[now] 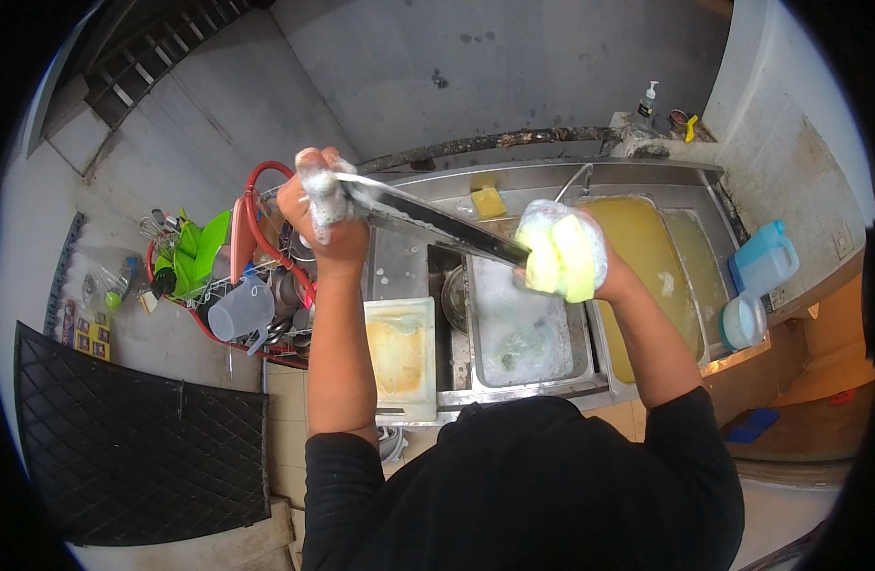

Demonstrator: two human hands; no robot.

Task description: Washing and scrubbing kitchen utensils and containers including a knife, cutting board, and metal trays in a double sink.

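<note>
My left hand (325, 207), coated in suds, grips the far left end of a dark, shallow tray or pan (430, 223). It is raised over the sink and seen nearly edge-on, so its full shape is hidden. Around a foamy yellow sponge or scrubbing cloth (562, 260) my right hand (596, 235) is closed, pressing it at the tray's right end. Most of that hand's fingers are behind the sponge and lather. Below lies a metal basin (480, 357) of sudsy water.
Yellowish water fills a basin (648, 285) on the right. A pale rectangular tray (428, 357) sits left of the suds. Behind are a yellow sponge (488, 203) and a faucet (574, 182). A crowded dish rack (216, 289) stands left, a blue jug (766, 260) right.
</note>
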